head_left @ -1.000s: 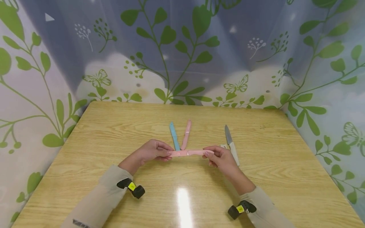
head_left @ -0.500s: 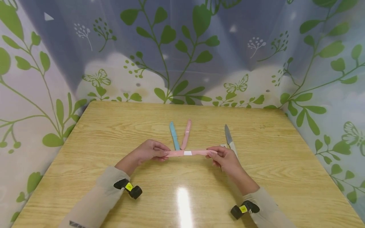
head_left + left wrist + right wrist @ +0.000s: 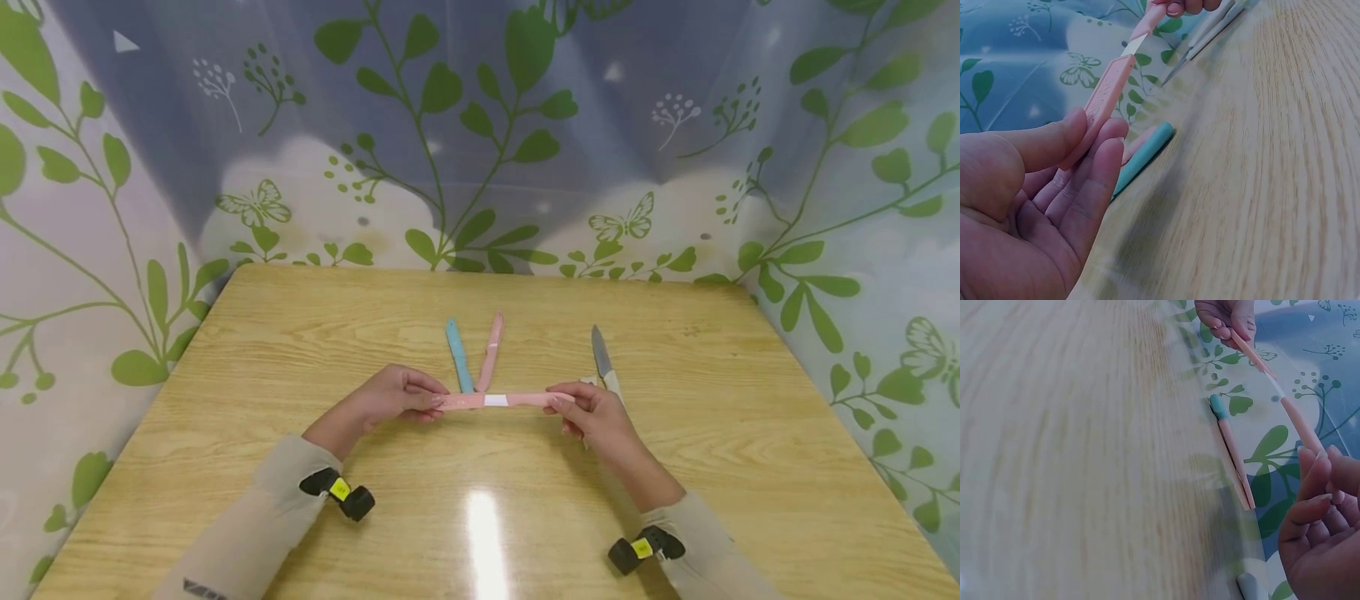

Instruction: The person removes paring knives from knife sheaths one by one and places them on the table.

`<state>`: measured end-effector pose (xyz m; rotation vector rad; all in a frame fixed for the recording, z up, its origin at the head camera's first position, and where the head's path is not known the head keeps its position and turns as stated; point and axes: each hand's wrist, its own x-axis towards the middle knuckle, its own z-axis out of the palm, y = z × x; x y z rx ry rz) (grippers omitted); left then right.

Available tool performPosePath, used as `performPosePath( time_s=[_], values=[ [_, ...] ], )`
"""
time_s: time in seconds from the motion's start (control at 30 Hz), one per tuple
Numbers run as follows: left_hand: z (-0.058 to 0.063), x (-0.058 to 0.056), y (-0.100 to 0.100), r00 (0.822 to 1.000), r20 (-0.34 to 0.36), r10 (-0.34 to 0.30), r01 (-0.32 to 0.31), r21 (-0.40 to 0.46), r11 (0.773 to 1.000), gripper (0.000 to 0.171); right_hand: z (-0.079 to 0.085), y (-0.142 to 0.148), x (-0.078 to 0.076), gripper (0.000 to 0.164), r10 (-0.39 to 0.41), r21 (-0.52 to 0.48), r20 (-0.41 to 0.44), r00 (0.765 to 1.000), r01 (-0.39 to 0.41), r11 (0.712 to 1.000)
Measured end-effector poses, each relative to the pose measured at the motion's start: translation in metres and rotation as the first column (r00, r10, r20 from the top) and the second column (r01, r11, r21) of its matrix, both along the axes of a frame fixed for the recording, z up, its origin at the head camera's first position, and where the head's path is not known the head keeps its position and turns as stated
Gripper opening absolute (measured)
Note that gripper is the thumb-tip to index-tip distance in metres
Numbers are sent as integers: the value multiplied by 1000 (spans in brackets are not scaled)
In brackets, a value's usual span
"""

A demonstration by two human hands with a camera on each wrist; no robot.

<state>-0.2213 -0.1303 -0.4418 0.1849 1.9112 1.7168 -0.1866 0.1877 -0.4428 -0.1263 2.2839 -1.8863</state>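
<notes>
Just above the table, both hands hold a pink knife level between them, with a short pale stretch of blade (image 3: 496, 400) bare in the middle. My left hand (image 3: 397, 394) pinches the pink sheath (image 3: 1107, 87), thumb on top, and raised marks show on its flat face. The right hand (image 3: 597, 417) grips the pink handle (image 3: 1300, 423) between thumb and fingers. The blade's tip is hidden inside the sheath. Behind the held knife lie a blue knife (image 3: 457, 354) and another pink knife (image 3: 491, 350), their near ends close together.
Beyond the right hand lies a grey-bladed knife with a white handle (image 3: 602, 358), partly covered by that hand. A small white piece (image 3: 589, 381) sits beside it. The wooden table (image 3: 337, 308) ends at a leaf-patterned curtain (image 3: 480, 167).
The hands have moved apart, the left one leftward and the right one rightward. The sheath has slid along the blade, so the bare gap widened from a sliver to a clear strip.
</notes>
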Motion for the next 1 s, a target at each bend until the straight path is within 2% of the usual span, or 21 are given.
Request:
performPosePath(
  time_s=[0.43,0.83,1.0],
  values=[
    [5,0,1,1000,20,1,-1,-1,1000,21,2,5,1,27,-8,15,-7,1000,8,1000],
    [1,-2,-7,999,31,32,-33,31,999,24,0,12,-1,28,-20,12,4,1000,20,1000],
    [2,-2,-9,999,34,41,-42,43,998,25,2,15,-2,29,-50,10,13,999,50,999]
  ],
)
